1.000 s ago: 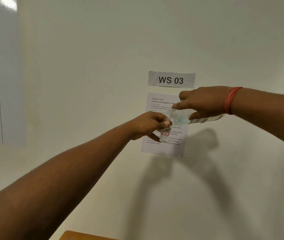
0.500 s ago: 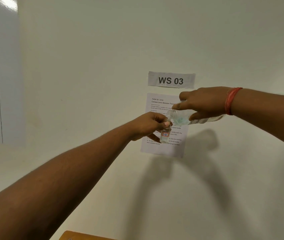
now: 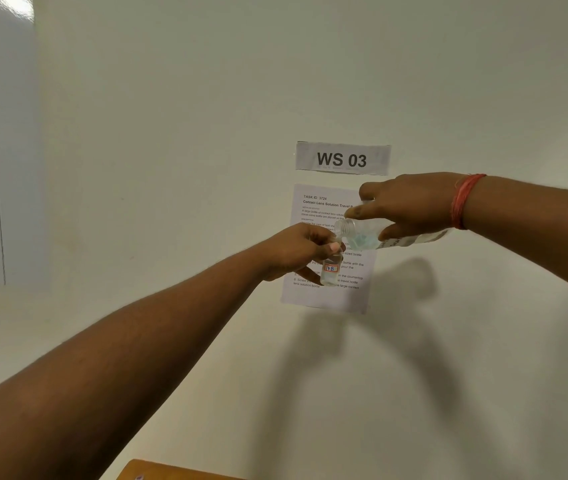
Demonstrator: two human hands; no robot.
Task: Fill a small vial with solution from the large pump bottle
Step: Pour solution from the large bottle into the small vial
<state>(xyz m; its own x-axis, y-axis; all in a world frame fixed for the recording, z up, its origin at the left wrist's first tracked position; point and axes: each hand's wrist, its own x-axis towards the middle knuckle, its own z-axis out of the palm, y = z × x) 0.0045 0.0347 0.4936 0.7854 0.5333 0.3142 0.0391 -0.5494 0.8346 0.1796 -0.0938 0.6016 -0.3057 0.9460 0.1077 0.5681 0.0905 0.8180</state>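
Left hand pinching one small vial upright, thumb on its neck, red-bordered label facing camera. Right hand gripping one large clear bottle, tipped near horizontal, open mouth sitting just above vial's top; bluish solution pooling near neck. Two papers showing on wall behind: "WS 03" sign, instruction sheet. Red thread band circling right wrist.

Two bare forearms, without sleeves; the left hand wears nothing, no ring or band showing; the right hand has a red-orange wound thread wristband at the wrist, loose strands fraying along its edge.
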